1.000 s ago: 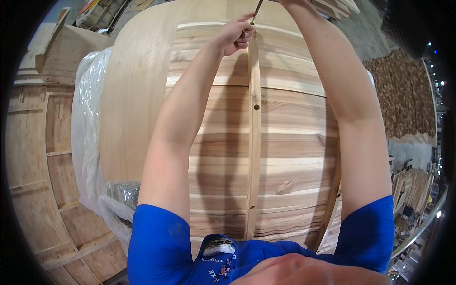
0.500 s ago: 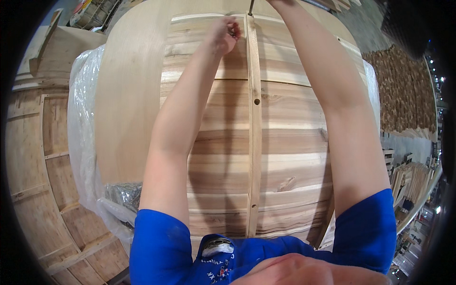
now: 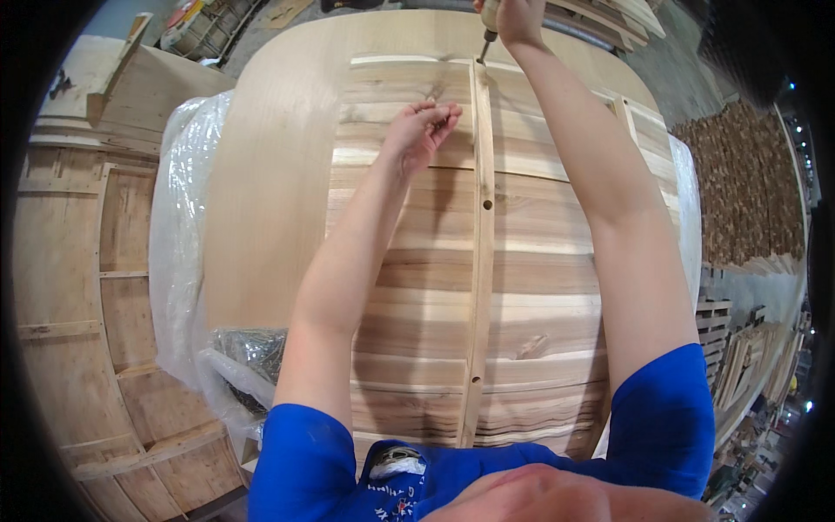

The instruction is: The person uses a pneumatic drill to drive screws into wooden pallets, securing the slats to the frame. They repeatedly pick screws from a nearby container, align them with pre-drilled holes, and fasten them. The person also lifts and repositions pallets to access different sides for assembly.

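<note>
Right hand: the right hand (image 3: pixel 519 16) is closing around a driver (image 3: pixel 487 26) at the far end of the panel, its tip pressing onto the thin strip (image 3: pixel 481 244).
Left hand: the left hand (image 3: pixel 420 130) is resting just left of the strip, fingers loosely curled, gripping nothing.
Strip: it is lying upright down the middle of the plank panel (image 3: pixel 409 287), two holes showing nearer.
Doing it well: keeping the driver square to the strip and steadying the strip close by seems wise.
Left side: clear plastic wrap (image 3: pixel 178 261) is bunching beside the panel.
</note>
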`<control>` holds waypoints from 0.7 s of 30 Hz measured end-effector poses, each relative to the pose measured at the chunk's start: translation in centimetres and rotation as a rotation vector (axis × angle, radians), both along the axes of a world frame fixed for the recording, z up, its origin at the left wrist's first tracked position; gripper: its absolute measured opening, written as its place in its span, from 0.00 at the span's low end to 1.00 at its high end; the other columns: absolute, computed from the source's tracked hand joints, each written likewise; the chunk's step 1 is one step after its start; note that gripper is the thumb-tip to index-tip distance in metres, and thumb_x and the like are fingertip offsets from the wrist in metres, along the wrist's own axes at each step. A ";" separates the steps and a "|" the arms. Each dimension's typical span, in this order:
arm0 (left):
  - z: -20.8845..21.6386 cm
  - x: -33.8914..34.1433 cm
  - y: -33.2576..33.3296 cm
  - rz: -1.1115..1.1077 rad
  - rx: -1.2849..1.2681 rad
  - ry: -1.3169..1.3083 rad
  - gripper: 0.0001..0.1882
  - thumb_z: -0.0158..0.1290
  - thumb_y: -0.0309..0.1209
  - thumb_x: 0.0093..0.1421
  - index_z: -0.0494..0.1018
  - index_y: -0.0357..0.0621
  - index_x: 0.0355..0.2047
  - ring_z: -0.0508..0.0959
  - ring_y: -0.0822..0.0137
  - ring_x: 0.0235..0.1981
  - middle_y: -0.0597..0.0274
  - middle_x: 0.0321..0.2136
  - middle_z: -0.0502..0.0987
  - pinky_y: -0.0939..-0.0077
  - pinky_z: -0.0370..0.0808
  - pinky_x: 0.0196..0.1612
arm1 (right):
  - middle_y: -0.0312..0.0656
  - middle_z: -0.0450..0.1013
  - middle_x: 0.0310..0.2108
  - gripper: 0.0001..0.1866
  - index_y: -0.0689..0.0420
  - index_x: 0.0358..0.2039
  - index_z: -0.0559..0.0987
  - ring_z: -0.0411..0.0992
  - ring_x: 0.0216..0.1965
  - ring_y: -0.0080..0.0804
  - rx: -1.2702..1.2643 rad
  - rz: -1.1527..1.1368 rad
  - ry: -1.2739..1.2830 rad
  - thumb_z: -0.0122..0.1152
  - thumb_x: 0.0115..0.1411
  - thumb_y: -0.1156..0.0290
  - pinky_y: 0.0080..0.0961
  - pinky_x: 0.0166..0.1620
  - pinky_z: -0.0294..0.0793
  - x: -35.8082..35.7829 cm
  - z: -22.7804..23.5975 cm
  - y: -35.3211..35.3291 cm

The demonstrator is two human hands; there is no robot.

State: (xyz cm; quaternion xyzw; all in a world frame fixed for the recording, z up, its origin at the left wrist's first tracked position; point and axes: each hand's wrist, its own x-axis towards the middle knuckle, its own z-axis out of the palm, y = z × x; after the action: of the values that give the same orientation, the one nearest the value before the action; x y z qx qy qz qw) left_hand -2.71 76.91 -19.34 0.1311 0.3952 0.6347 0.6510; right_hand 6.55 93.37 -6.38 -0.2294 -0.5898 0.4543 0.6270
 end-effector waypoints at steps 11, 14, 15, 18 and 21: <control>7.4 4.3 -21.2 -0.067 -0.115 -0.310 0.06 0.48 0.30 0.59 0.69 0.41 0.35 0.71 0.79 0.22 0.66 0.24 0.72 0.87 0.72 0.25 | 0.37 0.65 0.20 0.45 0.57 0.41 0.66 0.65 0.24 0.30 0.083 0.460 0.304 0.43 0.43 0.25 0.32 0.31 0.65 9.0 6.5 -28.8; 9.9 7.3 -31.1 -0.056 -0.171 -0.425 0.07 0.50 0.32 0.59 0.70 0.41 0.33 0.69 0.81 0.18 0.68 0.22 0.71 0.90 0.68 0.21 | 0.37 0.64 0.20 0.48 0.56 0.44 0.63 0.63 0.24 0.27 0.094 0.467 0.368 0.44 0.39 0.23 0.30 0.32 0.64 12.0 7.7 -39.4; 10.5 8.1 -34.3 -0.050 -0.174 -0.475 0.08 0.50 0.32 0.59 0.69 0.40 0.33 0.68 0.82 0.17 0.69 0.21 0.71 0.91 0.67 0.19 | 0.37 0.64 0.20 0.48 0.56 0.44 0.63 0.63 0.23 0.28 0.075 0.502 0.377 0.45 0.38 0.23 0.30 0.32 0.64 13.0 8.3 -42.4; 12.5 10.9 -43.4 0.005 -0.077 -0.580 0.09 0.51 0.34 0.58 0.70 0.41 0.33 0.63 0.83 0.13 0.71 0.19 0.70 0.90 0.58 0.15 | 0.37 0.64 0.20 0.47 0.57 0.41 0.64 0.63 0.23 0.28 -0.009 0.530 0.384 0.47 0.37 0.23 0.29 0.32 0.64 15.9 11.1 -51.4; 16.6 13.9 -50.6 0.029 -0.111 -0.480 0.10 0.51 0.38 0.58 0.69 0.45 0.32 0.59 0.84 0.11 0.74 0.18 0.67 0.89 0.53 0.14 | 0.37 0.64 0.20 0.47 0.58 0.41 0.64 0.63 0.23 0.28 0.022 0.602 0.410 0.49 0.38 0.24 0.29 0.32 0.64 17.9 14.1 -58.5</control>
State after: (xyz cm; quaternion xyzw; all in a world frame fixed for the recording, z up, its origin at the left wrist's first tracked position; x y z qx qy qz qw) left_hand 11.17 26.30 -2.78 -0.0652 0.2653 0.6340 0.7235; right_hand 24.41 34.85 7.70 0.0571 -0.4980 0.6487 0.5727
